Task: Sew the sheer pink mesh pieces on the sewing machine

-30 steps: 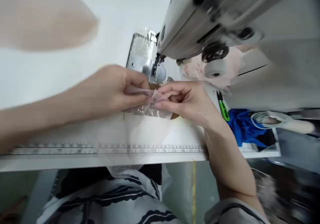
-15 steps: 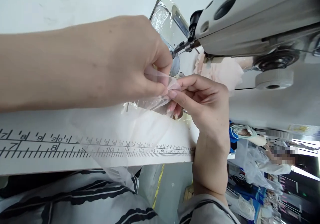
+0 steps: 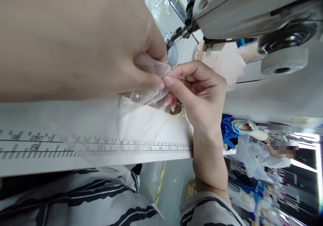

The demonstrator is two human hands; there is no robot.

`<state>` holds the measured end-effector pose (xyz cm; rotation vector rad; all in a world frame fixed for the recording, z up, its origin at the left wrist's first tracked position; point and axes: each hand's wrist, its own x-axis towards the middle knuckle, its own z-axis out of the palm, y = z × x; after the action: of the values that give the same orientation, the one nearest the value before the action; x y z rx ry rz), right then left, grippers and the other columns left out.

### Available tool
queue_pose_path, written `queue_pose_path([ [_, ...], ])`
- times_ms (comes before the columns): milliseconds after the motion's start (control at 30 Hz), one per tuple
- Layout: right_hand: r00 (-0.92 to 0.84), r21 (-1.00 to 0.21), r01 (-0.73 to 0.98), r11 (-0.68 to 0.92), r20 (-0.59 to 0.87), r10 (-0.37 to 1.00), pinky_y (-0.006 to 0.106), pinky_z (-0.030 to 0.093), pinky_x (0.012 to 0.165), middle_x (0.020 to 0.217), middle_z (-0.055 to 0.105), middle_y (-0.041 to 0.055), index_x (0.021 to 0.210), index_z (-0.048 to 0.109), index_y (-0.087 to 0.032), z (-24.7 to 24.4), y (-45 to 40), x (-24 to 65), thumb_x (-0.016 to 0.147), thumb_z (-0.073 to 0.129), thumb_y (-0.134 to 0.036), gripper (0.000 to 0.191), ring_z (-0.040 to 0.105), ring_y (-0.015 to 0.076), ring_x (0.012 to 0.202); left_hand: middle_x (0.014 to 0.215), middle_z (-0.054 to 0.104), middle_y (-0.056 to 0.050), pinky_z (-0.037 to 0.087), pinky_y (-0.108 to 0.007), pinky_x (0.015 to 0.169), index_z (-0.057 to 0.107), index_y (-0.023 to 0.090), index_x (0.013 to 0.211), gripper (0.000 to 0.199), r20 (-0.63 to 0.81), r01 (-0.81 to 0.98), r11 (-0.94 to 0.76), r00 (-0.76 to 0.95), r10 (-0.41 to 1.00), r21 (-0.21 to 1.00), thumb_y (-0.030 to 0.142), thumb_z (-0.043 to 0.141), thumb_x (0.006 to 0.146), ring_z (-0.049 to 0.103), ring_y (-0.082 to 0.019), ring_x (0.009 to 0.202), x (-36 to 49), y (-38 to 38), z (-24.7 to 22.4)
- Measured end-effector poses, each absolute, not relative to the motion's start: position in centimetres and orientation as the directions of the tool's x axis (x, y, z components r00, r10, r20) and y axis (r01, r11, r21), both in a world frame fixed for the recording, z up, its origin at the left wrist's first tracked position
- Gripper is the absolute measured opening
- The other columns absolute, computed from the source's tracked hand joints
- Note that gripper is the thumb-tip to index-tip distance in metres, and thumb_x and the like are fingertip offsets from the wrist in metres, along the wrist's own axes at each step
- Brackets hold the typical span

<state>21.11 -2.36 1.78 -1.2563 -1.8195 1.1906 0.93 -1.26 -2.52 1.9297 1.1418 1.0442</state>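
A piece of sheer white fabric (image 3: 161, 70) is gathered between my hands and hangs, nearly see-through, toward the table edge. My left hand (image 3: 101, 44) comes in from the left with its back up, thumb and fingers closed on the fabric. Against it, my right hand (image 3: 204, 95) pinches the same cloth between thumb and index finger, the other fingers curled below. Both sets of fingertips almost touch. Just beyond them is the presser foot area (image 3: 170, 44) of a sewing machine (image 3: 227, 17); the cloth is in front of it.
A printed measuring scale (image 3: 136, 148) runs along the table's near edge. Pale peach ruffled fabric (image 3: 224, 63) lies behind the machine head. Farther right are a blue cloth (image 3: 228, 130), clear plastic bags (image 3: 252, 158) and another person (image 3: 280, 155).
The view has shifted, so the scale and machine sit farther left or higher. My left hand looks larger and slightly blurred. Both hands keep their pinch on the fabric.
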Motion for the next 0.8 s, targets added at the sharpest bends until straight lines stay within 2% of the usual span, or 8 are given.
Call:
queue_pose_path([
  [67, -0.304, -0.889, 0.424, 0.173, 0.04, 0.952, 0.023, 0.049, 0.042, 0.064, 0.065, -0.0058, 0.081, 0.067, -0.023, 1.7, -2.5, 21.0, 0.083, 0.073, -0.022, 0.007, 0.061, 0.01, 0.05, 0.046, 0.033, 0.008, 0.048, -0.02, 0.063, 0.069, 0.014, 0.069, 0.041, 0.214, 0.51, -0.432, 0.431, 0.877, 0.744, 0.044, 0.051, 0.091, 0.055, -0.004, 0.05, 0.8, -1.1, -1.1],
  [133, -0.276, -0.87, 0.454, 0.193, 0.069, 0.959, 0.024, 0.054, 0.047, 0.065, 0.066, -0.0047, 0.08, 0.067, -0.022, 1.8, -2.6, 20.8, 0.082, 0.074, -0.022, 0.007, 0.064, 0.0111, 0.053, 0.043, 0.037, 0.009, 0.044, -0.019, 0.057, 0.068, 0.015, 0.067, 0.034, 0.19, 0.578, -0.447, 0.45, 0.873, 0.683, 0.034, 0.053, 0.09, 0.044, -0.002, 0.04, 1.0, -1.2, -0.2],
  [200, -0.272, -0.872, 0.44, 0.215, 0.099, 0.957, 0.025, 0.058, 0.051, 0.066, 0.067, -0.0034, 0.079, 0.067, -0.021, 1.8, -2.7, 20.7, 0.082, 0.074, -0.024, 0.009, 0.065, 0.0122, 0.055, 0.042, 0.043, 0.01, 0.037, -0.019, 0.048, 0.069, 0.019, 0.067, 0.021, 0.255, 0.577, -0.483, 0.433, 0.865, 0.658, 0.025, 0.059, 0.085, 0.037, -0.004, 0.035, 1.1, -1.4, 0.1],
  [333, -0.284, -0.87, 0.414, 0.269, 0.157, 0.946, 0.022, 0.054, 0.046, 0.066, 0.066, -0.0032, 0.083, 0.066, -0.021, 1.6, -2.8, 20.7, 0.084, 0.072, -0.024, 0.006, 0.064, 0.011, 0.054, 0.05, 0.056, 0.008, 0.036, -0.021, 0.046, 0.071, 0.022, 0.079, 0.019, 0.349, 0.545, -0.548, 0.431, 0.832, 0.635, 0.026, 0.056, 0.089, 0.047, -0.007, 0.041, 1.1, -1.8, 0.1],
  [467, -0.355, -0.826, 0.382, 0.415, 0.283, 0.891, 0.021, 0.052, 0.047, 0.067, 0.066, -0.0036, 0.094, 0.065, -0.021, 1.1, -2.7, 21.0, 0.086, 0.068, -0.019, 0.009, 0.063, 0.0098, 0.055, 0.06, 0.066, 0.006, 0.04, -0.02, 0.047, 0.069, 0.02, 0.089, 0.017, 0.398, 0.538, -0.584, 0.43, 0.81, 0.608, 0.029, 0.055, 0.094, 0.055, -0.007, 0.046, 0.7, -2.1, 0.2],
  [800, -0.444, -0.742, 0.334, 0.582, 0.421, 0.791, 0.02, 0.052, 0.05, 0.07, 0.065, -0.0028, 0.096, 0.062, -0.021, 1.0, -2.8, 21.4, 0.092, 0.058, -0.016, 0.007, 0.061, 0.0087, 0.057, 0.066, 0.069, 0.006, 0.043, -0.017, 0.047, 0.064, 0.019, 0.089, 0.009, 0.417, 0.52, -0.619, 0.46, 0.784, 0.589, 0.022, 0.057, 0.094, 0.058, -0.006, 0.051, 0.9, -2.5, 0.2],
])
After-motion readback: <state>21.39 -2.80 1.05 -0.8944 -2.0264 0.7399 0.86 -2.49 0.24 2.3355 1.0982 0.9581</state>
